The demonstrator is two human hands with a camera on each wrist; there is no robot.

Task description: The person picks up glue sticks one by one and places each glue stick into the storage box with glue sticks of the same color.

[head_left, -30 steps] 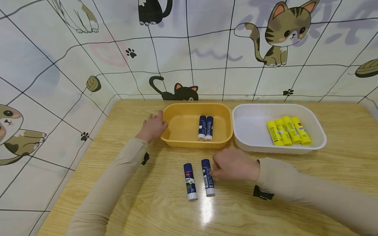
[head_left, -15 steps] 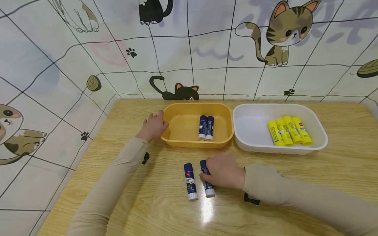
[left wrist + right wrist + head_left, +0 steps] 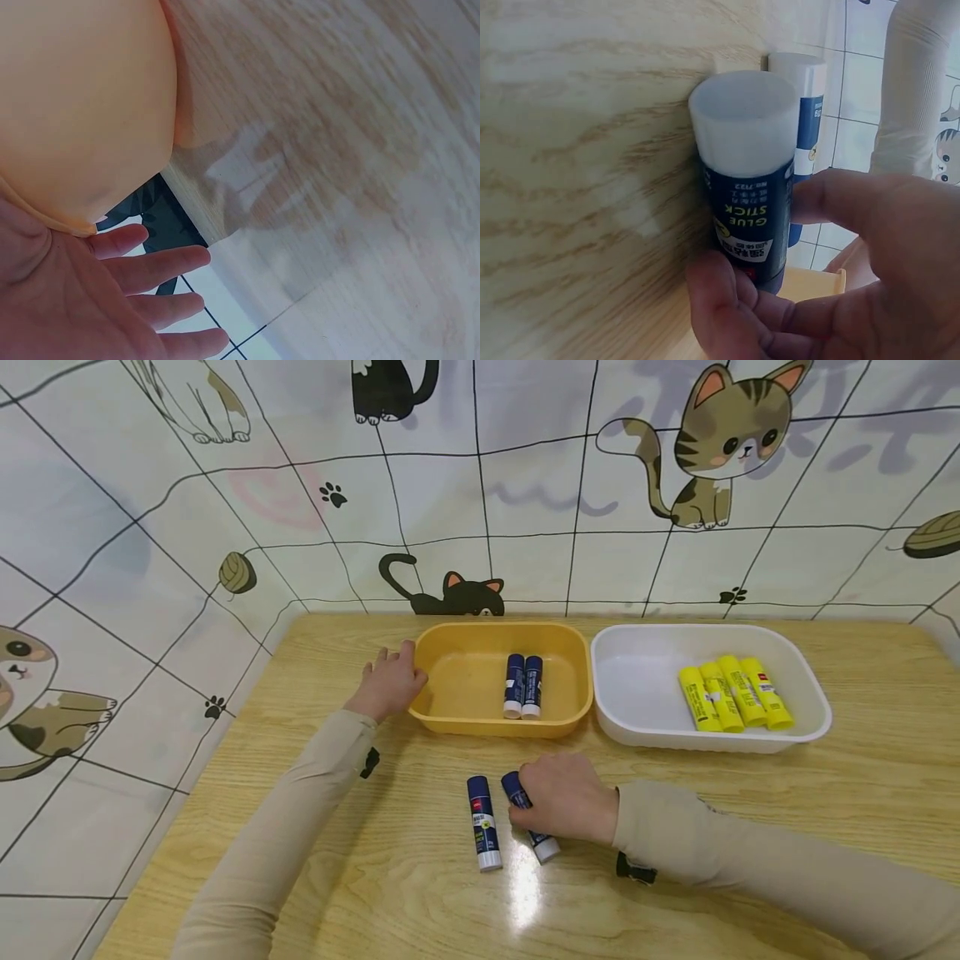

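My right hand (image 3: 566, 797) pinches a dark blue glue stick (image 3: 546, 847) by its sides, thumb and fingers on opposite sides of the barrel. Its white end (image 3: 744, 124) points away from the hand in the right wrist view. Part of its barrel is hidden behind the hand in the head view. A second blue glue stick (image 3: 484, 823) lies just left of it on the table. My left hand (image 3: 387, 681) rests at the left end of the yellow tray (image 3: 500, 727); in the left wrist view its fingers (image 3: 161, 268) are straight and spread beside the tray's outer wall.
Two blue glue sticks (image 3: 522, 687) lie side by side in the yellow tray. A white tray (image 3: 637, 681) stands against its right end with several yellow glue sticks (image 3: 733, 693) inside. Behind the wooden table (image 3: 360, 877) rises a wall (image 3: 525, 502) printed with cats.
My right hand has moved left onto the right-hand blue glue stick and taken hold of it. That stick has turned, its white end swinging right. My left hand stays put.
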